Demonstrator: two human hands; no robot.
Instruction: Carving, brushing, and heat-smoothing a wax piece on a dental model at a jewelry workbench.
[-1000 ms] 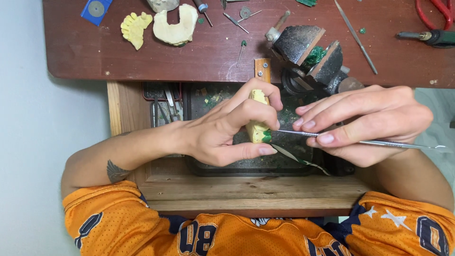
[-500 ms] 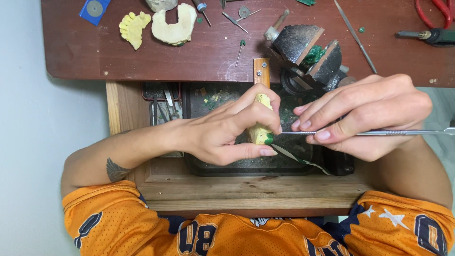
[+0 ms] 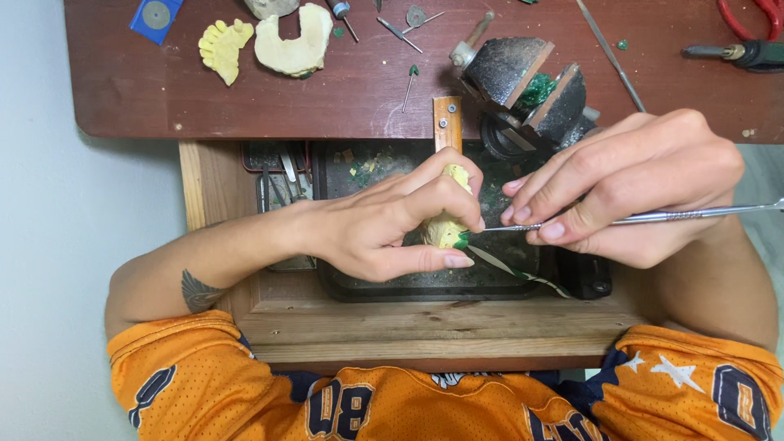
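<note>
A: Entry, head view. State of the left hand (image 3: 384,233)?

B: Closed in a pinch around a small pale-yellow plaster model (image 3: 447,231), thumb underneath, fingers curled over the top. A bit of green wax shows at the model's lower right edge. The model sits over a dark rectangular metal tray (image 3: 392,287) set inside an open wooden drawer (image 3: 408,327).

A: Right hand (image 3: 629,192)?

B: Fingers pressed together along a slim silver metal instrument (image 3: 653,218), held like a pen. The shaft runs out to the right edge of the view; the tip touches the green spot on the model.

A: Tray contents?

B: Green flecks and scraps on its floor. A thin strip lies just beside the model, angled toward the lower right; material cannot be told.

A: Bench surface?

B: A dark red-brown wooden tabletop (image 3: 245,98). On it: a yellow toothed cast (image 3: 222,47), a cream horseshoe-shaped cast (image 3: 294,45), a dark bench vise with green wax between its blocks (image 3: 535,86), several small burs (image 3: 408,86). Red-handled scissors (image 3: 751,12) at the top right corner.

A: Clothing?

B: Orange jersey (image 3: 245,392) with dark blue trim.
</note>
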